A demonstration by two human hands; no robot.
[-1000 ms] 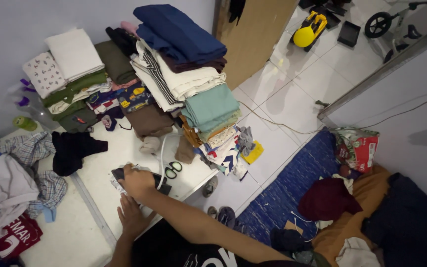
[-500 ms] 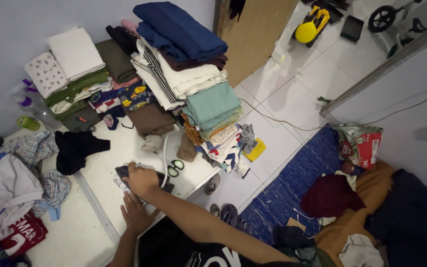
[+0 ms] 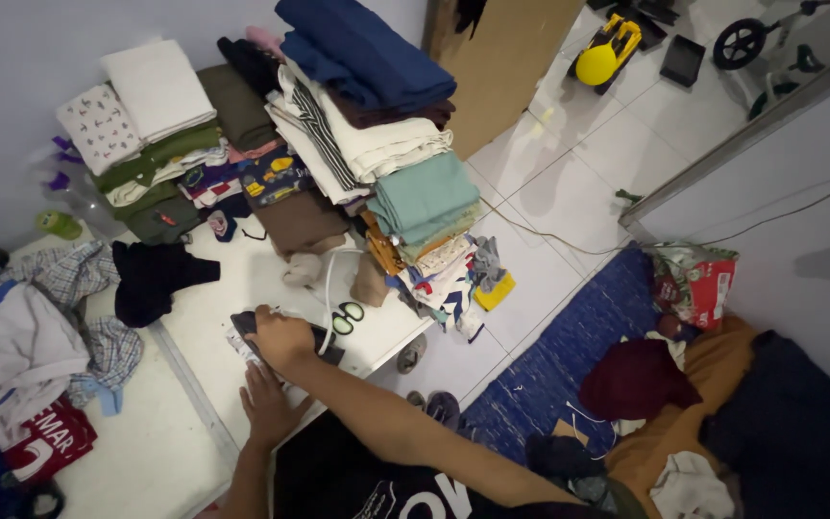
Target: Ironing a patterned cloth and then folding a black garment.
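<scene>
At far left a heap of loose clothes (image 3: pixel 12 356) lies on the white table (image 3: pixel 146 452); a black garment (image 3: pixel 151 277) sits just right of it; my left hand (image 3: pixel 266 404) lies flat, fingers spread, on the near table edge, holding nothing; just beyond it my right hand (image 3: pixel 280 338) is closed over the handle of the iron (image 3: pixel 324 344); scissors (image 3: pixel 348 317) lie just right; 2 folded stacks (image 3: pixel 377 125) stand far behind.

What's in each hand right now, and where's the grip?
The right hand grips a dark clothes iron by its top handle. The left hand holds nothing; it lies flat on the white table.
</scene>
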